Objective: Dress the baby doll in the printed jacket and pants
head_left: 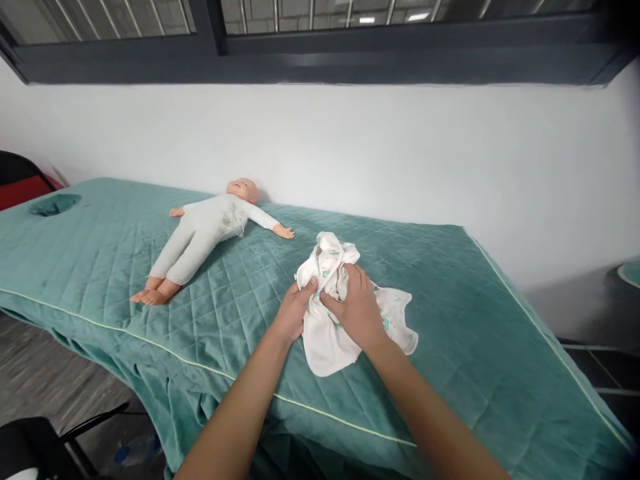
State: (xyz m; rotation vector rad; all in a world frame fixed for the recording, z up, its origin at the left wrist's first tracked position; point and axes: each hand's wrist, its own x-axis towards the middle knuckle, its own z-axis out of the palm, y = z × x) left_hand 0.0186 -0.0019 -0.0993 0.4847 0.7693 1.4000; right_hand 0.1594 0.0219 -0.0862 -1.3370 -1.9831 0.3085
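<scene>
- At the lower left, a black object [35,440], cut off by the edge of the view, stands over a grey wood-grain floor [30,353]; a clear bottle [136,451] with a blue cap lies just beside it, partly in shadow.
- The bed's green quilted cover [450,313] drops in loose folds at the near side, pale yellow piping running along its edge.
- The left hand [293,312] pinches the left edge of a white garment [327,350] with green print, thumb on top.
- The right hand [359,308] curves over the garment's middle, thumb and fingers apart with bunched cloth between; whether they grip it, I cannot tell.
- The garment lies crumpled on the cover, right of centre.
- Farther left, a doll [207,223] in a white bodysuit lies on its back, arms out, head near the wall.
- A round hollow [55,205] dips into the cover's far left end, near a red and black chair [23,190].
- Behind stands a plain white wall [400,153], topped by a dark window frame [350,65] with metal bars [277,15] beyond.
</scene>
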